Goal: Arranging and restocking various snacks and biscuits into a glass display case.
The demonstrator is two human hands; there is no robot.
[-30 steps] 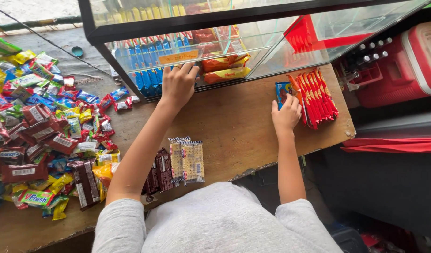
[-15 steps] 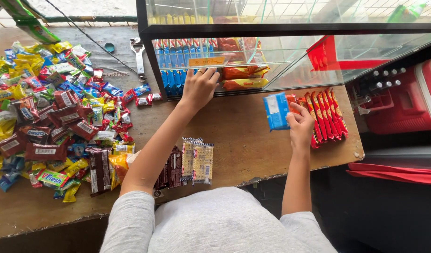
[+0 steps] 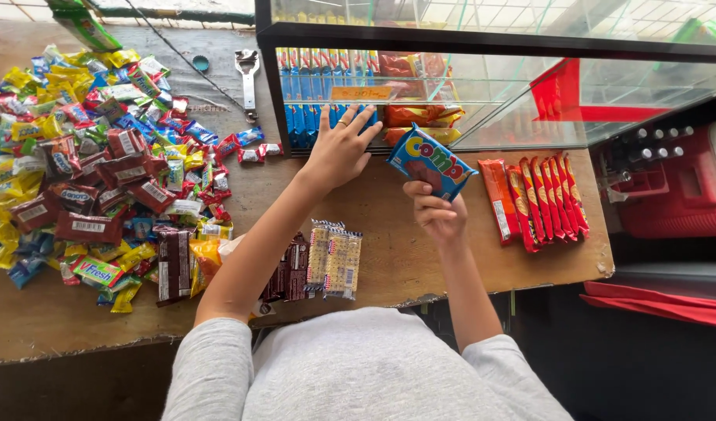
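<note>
Blue snack packet point(image 3: 433, 161) gripped in right hand point(image 3: 436, 214); left hand point(image 3: 341, 148) just beside.

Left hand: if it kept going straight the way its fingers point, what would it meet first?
The left hand points away from the person into the glass display case. First in line looks like the row of blue packets standing inside; its fingertips seem nearly on them, though depth is unclear.
</note>
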